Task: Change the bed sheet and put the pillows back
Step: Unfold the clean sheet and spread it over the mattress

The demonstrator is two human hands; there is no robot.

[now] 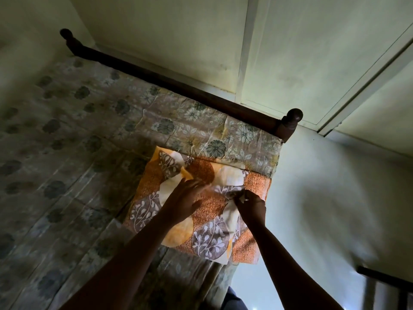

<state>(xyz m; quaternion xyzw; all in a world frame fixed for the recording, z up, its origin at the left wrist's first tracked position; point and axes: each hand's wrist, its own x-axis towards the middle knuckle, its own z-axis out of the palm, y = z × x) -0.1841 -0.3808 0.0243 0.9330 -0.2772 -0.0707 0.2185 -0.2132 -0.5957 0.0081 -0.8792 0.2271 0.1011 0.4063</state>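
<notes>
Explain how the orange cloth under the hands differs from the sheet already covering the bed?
The folded orange sheet is a compact bundle near a corner of the bed; the grey floral sheet lies spread across it. The orange one shows large leafy circles, the grey one small flowers. Only the orange one is handled: left hand flat, right hand pinching it. Both are printed fabric.

"What's that cloth like?"

"The folded orange-and-brown leaf-print sheet (201, 211) is woven fabric, matt, soft and creased where my right hand (250, 204) pinches it."

"And beneath it?"

"A grey floral bed cover (89, 153) — thin cloth too, wrinkled, with a faint sheen. The dark turned-wood bed rail (178, 86) looks smooth and polished; the pale floor (257, 287) is glossy."
</notes>
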